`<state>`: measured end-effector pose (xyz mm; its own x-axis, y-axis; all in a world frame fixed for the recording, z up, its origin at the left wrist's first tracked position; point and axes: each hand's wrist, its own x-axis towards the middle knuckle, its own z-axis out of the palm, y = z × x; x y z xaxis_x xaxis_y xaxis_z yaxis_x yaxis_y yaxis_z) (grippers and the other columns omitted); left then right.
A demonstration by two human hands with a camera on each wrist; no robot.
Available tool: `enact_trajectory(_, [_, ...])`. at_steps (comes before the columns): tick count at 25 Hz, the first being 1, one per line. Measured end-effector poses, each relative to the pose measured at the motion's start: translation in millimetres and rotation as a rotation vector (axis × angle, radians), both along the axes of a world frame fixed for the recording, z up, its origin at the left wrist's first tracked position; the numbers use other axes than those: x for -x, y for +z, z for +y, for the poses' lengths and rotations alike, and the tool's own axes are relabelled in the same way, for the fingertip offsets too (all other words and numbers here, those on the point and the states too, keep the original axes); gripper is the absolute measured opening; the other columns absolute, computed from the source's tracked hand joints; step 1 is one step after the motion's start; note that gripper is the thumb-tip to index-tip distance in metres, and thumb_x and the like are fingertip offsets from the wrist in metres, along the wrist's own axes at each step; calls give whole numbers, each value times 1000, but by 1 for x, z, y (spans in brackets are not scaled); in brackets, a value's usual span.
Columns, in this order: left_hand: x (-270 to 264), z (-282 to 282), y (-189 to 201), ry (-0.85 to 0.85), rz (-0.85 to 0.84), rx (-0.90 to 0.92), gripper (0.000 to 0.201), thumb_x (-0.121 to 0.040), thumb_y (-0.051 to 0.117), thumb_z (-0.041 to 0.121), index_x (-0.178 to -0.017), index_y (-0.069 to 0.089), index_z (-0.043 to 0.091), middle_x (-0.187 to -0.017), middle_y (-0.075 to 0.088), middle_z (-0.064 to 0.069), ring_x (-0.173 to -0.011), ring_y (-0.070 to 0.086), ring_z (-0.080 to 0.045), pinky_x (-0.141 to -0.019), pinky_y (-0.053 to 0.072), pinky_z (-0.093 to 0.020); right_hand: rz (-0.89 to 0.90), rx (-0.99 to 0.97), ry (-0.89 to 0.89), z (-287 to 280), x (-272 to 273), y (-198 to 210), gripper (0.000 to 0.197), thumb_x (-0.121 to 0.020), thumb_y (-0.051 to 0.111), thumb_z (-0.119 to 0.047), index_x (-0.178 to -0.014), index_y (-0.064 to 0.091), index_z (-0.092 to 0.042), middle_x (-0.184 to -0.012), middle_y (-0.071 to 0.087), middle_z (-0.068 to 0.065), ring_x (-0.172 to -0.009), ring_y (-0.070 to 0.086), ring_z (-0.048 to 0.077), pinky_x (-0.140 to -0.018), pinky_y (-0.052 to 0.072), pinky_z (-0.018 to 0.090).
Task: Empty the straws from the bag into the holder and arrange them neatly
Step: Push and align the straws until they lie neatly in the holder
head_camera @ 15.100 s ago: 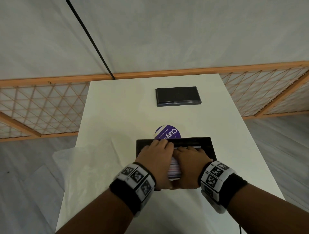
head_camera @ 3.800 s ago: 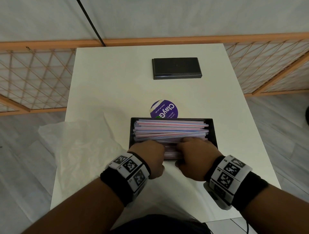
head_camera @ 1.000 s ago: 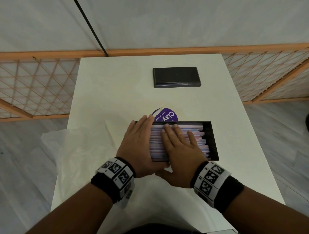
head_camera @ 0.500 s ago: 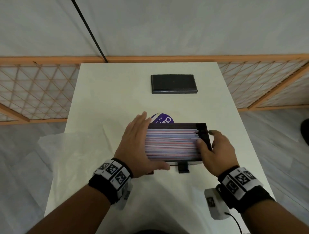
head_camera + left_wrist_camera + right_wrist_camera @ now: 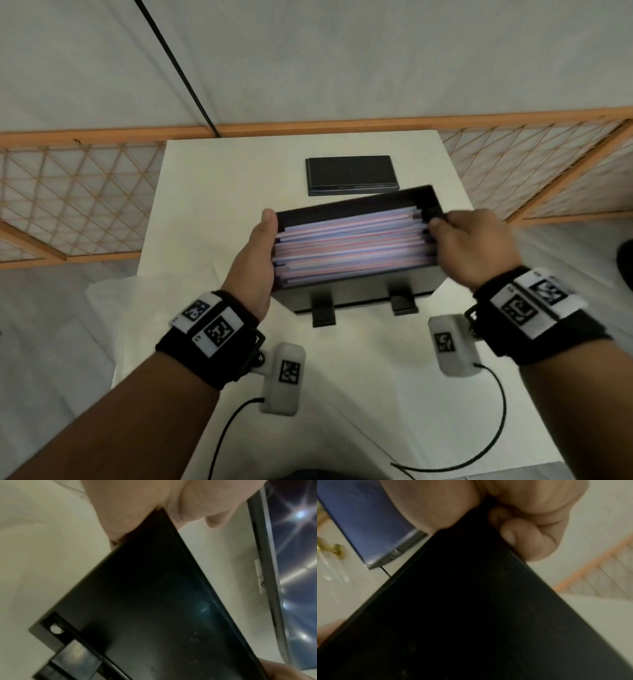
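The black straw holder [image 5: 356, 294] is up off the white table [image 5: 212, 178], tipped with its open top toward me and its right end higher. Pink, blue and white straws [image 5: 352, 246] lie lengthwise in it, filling it. My left hand [image 5: 257, 260] grips the left end, thumb at the top corner. My right hand [image 5: 472, 246] grips the right end, fingers over the rim. The left wrist view shows the holder's dark underside [image 5: 154, 601] beneath my left hand [image 5: 137, 500]. In the right wrist view my right hand [image 5: 522, 500] has its fingers curled against the underside [image 5: 453, 615].
A flat black box [image 5: 352, 174] lies at the back of the table, just behind the raised holder. The emptied clear plastic bag [image 5: 154, 308] hangs over the table's left edge. An orange lattice fence [image 5: 68, 205] runs behind and beside the table.
The holder has gone from the table up into the air and tipped toward me, right end raised. Both hands moved from its sides to gripping its ends. The purple disc is now hidden.
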<state>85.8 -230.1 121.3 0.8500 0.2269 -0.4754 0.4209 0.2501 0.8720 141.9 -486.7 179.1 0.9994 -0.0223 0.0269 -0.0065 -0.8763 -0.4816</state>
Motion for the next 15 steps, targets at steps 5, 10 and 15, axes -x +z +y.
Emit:
enact_trajectory(5, [1, 3, -1, 28, 44, 86, 69, -99, 30, 70, -133, 65, 22, -125, 74, -5, -116, 70, -23, -111, 46, -47, -541, 243, 405, 38, 3, 35, 28, -69, 56, 4, -45, 43, 0, -42, 41, 18, -33, 42, 36, -48, 28, 26])
enact_trajectory(10, [2, 5, -3, 15, -14, -20, 85, -76, 40, 88, -130, 63, 27, -123, 73, -3, -115, 69, -22, -108, 48, -49, -77, 54, 109, 7, -4, -1, 35, -97, 49, -18, -65, 51, -4, -65, 54, 16, -71, 56, 41, -60, 28, 36])
enact_trajectory(15, [10, 4, -23, -124, 23, -231, 109, -52, 28, 108, -126, 57, 34, -125, 67, -3, -117, 64, -23, -111, 43, -52, 168, -82, -14, 0, 21, -60, 29, -99, 48, -22, -85, 61, 0, -88, 66, 24, -87, 59, 44, -71, 40, 40])
